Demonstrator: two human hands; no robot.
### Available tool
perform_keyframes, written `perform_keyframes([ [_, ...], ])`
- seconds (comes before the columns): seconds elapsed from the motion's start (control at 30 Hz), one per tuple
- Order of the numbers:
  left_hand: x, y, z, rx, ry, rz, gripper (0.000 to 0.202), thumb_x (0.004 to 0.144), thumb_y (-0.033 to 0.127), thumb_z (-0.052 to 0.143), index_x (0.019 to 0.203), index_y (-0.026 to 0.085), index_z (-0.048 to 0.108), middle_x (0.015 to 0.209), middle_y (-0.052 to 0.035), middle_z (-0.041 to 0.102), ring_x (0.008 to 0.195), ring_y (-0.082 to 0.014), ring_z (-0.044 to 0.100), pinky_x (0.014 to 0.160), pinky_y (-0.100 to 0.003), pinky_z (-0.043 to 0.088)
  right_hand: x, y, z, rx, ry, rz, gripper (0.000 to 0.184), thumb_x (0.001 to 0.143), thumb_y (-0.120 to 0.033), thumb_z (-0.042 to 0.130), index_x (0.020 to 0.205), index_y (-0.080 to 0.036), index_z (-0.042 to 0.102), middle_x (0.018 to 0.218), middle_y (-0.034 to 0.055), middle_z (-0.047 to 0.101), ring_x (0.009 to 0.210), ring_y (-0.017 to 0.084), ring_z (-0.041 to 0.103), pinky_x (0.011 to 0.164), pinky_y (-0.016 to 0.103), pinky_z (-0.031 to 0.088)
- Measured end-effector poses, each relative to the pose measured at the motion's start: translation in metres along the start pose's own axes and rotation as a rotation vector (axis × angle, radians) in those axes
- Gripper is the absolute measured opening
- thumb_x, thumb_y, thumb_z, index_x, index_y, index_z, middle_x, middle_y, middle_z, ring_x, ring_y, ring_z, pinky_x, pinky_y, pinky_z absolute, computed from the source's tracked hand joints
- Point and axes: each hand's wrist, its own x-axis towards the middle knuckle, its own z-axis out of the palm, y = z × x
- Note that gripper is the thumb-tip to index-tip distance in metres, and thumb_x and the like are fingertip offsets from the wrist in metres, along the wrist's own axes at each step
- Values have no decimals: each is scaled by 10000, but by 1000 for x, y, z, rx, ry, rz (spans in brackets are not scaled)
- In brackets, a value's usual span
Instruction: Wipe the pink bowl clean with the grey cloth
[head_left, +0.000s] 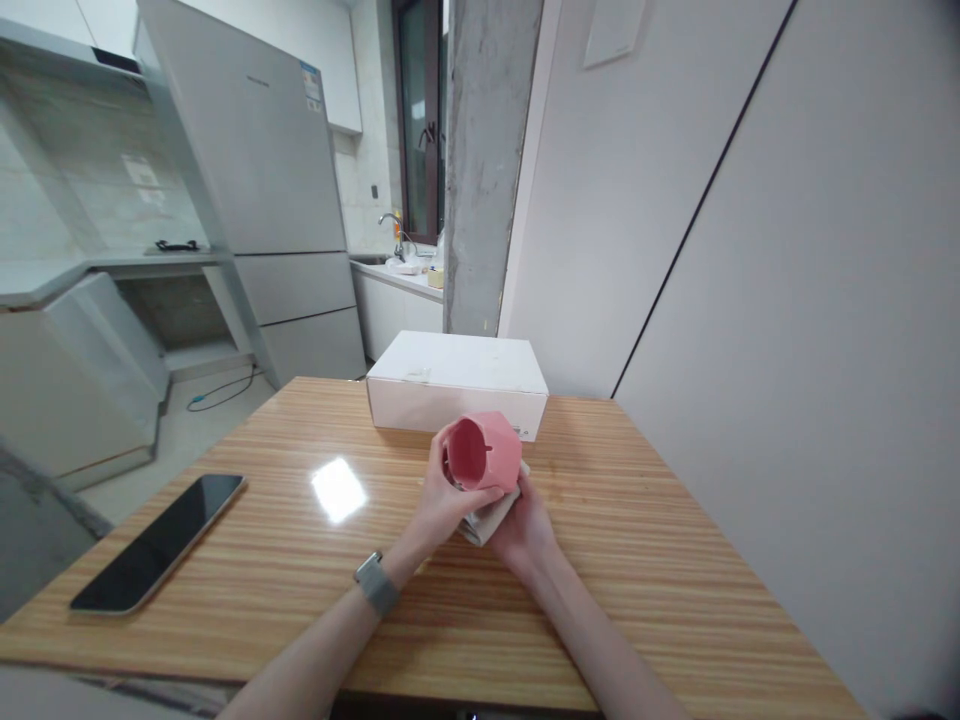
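A pink, faceted, hollow container (504, 452), perhaps a vase or pen holder, is held above the table with its round mouth tilted toward me and to the left. My left hand (441, 497) grips it by the mouth end, fingers behind and thumb along the lower edge. Under its right side, a folded greyish-beige cloth (486, 519) is pressed against the container. My right hand (523, 525) is closed around that cloth from below and the right; most of its fingers are hidden behind cloth and container.
Just behind my hands a closed white box (457, 403) lies on the wood-grain table (645, 560). At the left edge rests a dark-screened phone or tablet (161, 545). A white wall (750, 300) borders the right side; a fridge (262, 150) stands beyond the table.
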Motion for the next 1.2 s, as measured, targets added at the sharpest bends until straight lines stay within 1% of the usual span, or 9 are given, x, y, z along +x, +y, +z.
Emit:
perform_keyframes([
  [0.13, 1, 4, -5, 312, 163, 173, 938, 533, 276, 830, 1328, 274, 331, 1276, -70, 428, 1207, -253, 447, 1037, -426, 361, -1, -5, 2, 53, 116, 30, 344, 907, -399, 402, 1083, -207, 627, 1050, 35, 708, 1069, 217, 613, 934, 428, 472],
  [0.27, 1, 2, -12, 495, 209, 208, 987, 527, 253, 819, 1364, 270, 297, 1222, -54, 398, 1191, -248, 430, 1054, -438, 344, 0, -9, 3, -4, 187, -93, 352, 909, -413, 407, 1131, -231, 610, 1133, 14, 677, 1164, 204, 551, 1010, 422, 417],
  [0.4, 0, -4, -10, 526, 181, 150, 1034, 517, 282, 816, 1385, 252, 256, 1230, -67, 392, 1162, -256, 451, 1024, -447, 372, 1, -6, 1, -237, 241, -383, 375, 865, -447, 492, 1169, -254, 597, 1277, -14, 587, 1282, 178, 431, 1110, 375, 288],
  [0.53, -5, -3, -4, 430, 97, 95, 988, 499, 294, 824, 1343, 233, 313, 1224, -79, 431, 1147, -266, 475, 1000, -447, 391, -6, -4, 2, -662, 162, -735, 412, 834, -376, 573, 1234, -281, 553, 1400, -35, 463, 1364, 144, 287, 1158, 338, 128],
  [0.63, -7, 4, -5, 337, -40, 87, 934, 468, 295, 846, 1283, 234, 394, 1225, -81, 464, 1150, -277, 477, 1010, -453, 379, -9, -9, 2, -758, 163, -833, 376, 834, -371, 566, 1189, -248, 592, 1345, 7, 524, 1336, 178, 341, 1145, 378, 162],
  [0.83, -5, 15, -16, 234, -276, 99, 946, 414, 287, 877, 1261, 247, 457, 1243, -91, 518, 1151, -306, 488, 1022, -467, 356, -1, -31, -7, -531, 415, -588, 254, 780, -400, 586, 882, -194, 694, 945, 8, 720, 1066, 213, 594, 1031, 373, 367],
  [0.97, -6, 15, -18, 243, -421, 53, 859, 479, 328, 859, 1243, 238, 477, 1218, -93, 553, 1099, -301, 527, 962, -434, 399, 0, -40, -7, -338, 265, -295, 281, 771, -434, 581, 831, -181, 687, 781, 19, 727, 889, 223, 661, 897, 366, 483],
  [1.07, -8, 10, -14, 241, -388, 79, 799, 522, 372, 829, 1233, 235, 490, 1219, -97, 534, 1105, -309, 508, 960, -434, 387, -3, -36, -5, -247, 168, -195, 280, 794, -430, 559, 850, -184, 681, 796, 22, 731, 809, 202, 672, 834, 347, 515],
  [1.2, -6, -1, -13, 242, -230, 128, 851, 536, 421, 803, 1284, 244, 438, 1178, -88, 508, 1085, -299, 492, 971, -443, 362, -5, -22, -3, -169, 41, -16, 331, 832, -421, 494, 997, -183, 653, 951, 54, 727, 914, 226, 664, 822, 388, 523],
])
